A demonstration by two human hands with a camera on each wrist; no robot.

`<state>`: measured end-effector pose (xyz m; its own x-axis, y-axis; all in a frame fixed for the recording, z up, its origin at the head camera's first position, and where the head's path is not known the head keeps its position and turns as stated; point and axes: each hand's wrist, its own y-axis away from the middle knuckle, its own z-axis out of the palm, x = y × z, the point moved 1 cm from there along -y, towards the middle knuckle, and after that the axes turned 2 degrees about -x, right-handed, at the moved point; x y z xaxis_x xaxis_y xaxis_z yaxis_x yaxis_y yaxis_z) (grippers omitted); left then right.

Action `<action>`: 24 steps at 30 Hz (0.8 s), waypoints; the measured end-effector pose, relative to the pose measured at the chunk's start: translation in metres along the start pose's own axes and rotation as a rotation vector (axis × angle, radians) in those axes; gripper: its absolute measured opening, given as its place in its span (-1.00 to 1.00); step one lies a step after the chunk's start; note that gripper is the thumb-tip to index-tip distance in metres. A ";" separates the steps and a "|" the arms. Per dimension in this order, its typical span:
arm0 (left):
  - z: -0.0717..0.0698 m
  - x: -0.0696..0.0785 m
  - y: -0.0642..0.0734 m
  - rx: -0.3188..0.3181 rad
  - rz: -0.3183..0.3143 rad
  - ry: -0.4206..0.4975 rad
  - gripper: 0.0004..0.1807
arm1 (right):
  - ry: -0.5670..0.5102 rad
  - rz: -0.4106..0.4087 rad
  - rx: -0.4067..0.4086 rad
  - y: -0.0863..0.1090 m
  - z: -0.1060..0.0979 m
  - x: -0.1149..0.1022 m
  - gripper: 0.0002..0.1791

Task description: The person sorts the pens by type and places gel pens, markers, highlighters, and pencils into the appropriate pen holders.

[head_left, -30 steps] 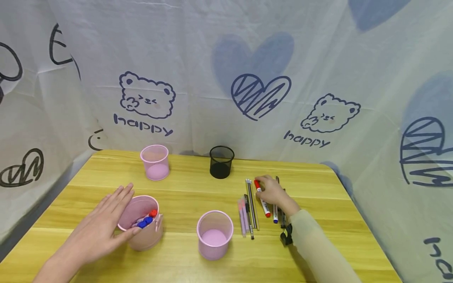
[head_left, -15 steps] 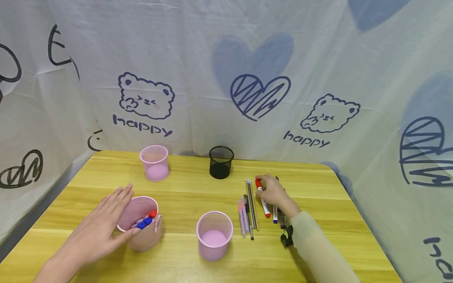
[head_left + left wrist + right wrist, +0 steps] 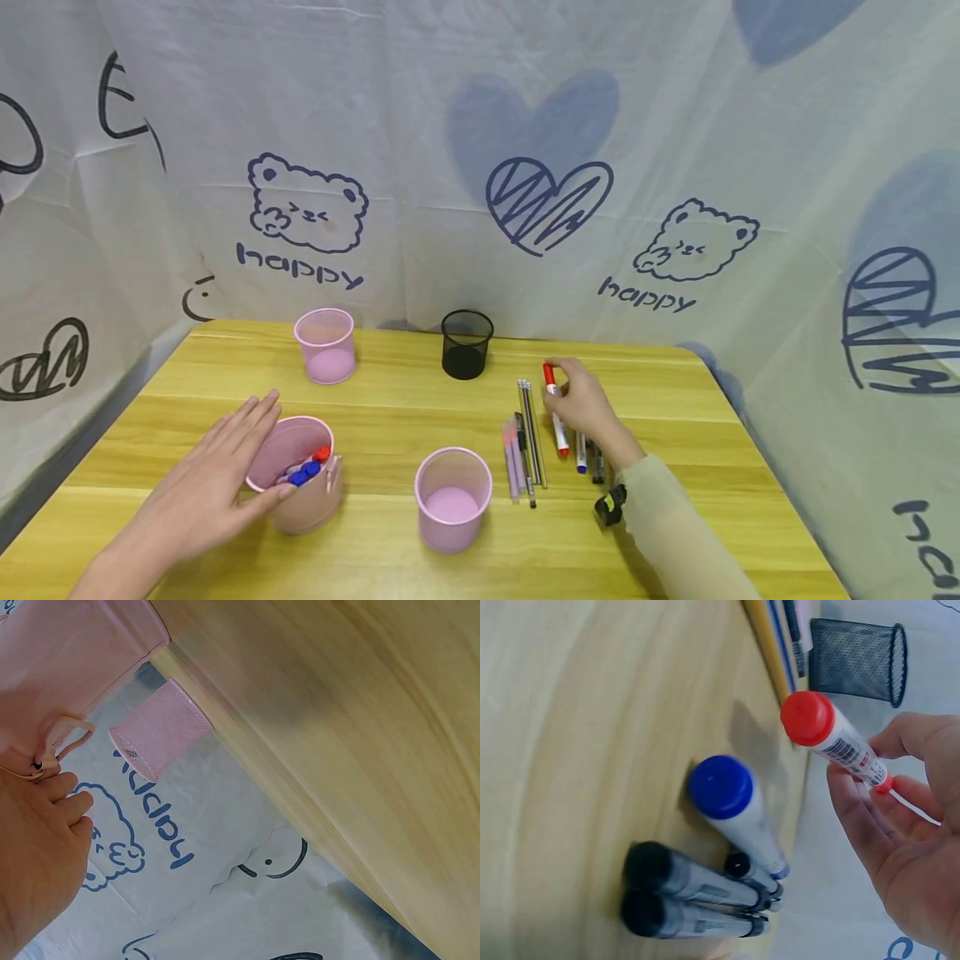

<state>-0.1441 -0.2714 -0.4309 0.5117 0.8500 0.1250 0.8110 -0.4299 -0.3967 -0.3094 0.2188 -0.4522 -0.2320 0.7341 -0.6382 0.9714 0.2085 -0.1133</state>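
Note:
My left hand (image 3: 206, 483) rests against the pink bucket (image 3: 311, 504) with its fingers extended along the far rim and the thumb at the near side. Inside that bucket lie markers with blue caps (image 3: 303, 475) and a red one. My right hand (image 3: 588, 412) pinches a red marker (image 3: 847, 750) between thumb and fingers; the right wrist view shows it raised off the table and tilted. Just beside it on the wood lie a blue marker (image 3: 724, 787) and several black-capped markers (image 3: 694, 892), partly hidden by the right hand in the head view.
A pink ribbed cup (image 3: 452, 517) stands at front centre. Toward the back are a pink mesh cup (image 3: 327, 346) and a black mesh cup (image 3: 467, 354). Pencils (image 3: 530, 433) and light purple pens (image 3: 513, 462) lie left of the right hand. A printed cloth (image 3: 420, 242) hangs behind the table.
My right hand has shifted slightly up and away, and the red marker has risen with it. My left hand keeps its place at the bucket.

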 end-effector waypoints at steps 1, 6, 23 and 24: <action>0.000 0.000 0.000 0.000 0.000 0.000 0.09 | -0.011 -0.003 0.011 0.001 -0.001 -0.002 -0.26; -0.001 0.000 0.000 -0.006 -0.003 0.006 0.08 | -0.068 -0.009 0.064 0.007 -0.007 -0.012 -0.25; -0.002 0.000 -0.001 -0.002 0.001 0.005 0.09 | -0.183 -0.239 0.243 0.024 -0.020 -0.053 -0.23; -0.001 0.001 0.000 -0.002 0.001 0.005 0.09 | -0.194 -0.252 0.248 0.025 -0.020 -0.056 -0.23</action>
<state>-0.1437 -0.2709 -0.4294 0.5138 0.8480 0.1295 0.8111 -0.4310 -0.3954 -0.2736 0.1961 -0.4038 -0.4734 0.5392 -0.6966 0.8736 0.1862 -0.4496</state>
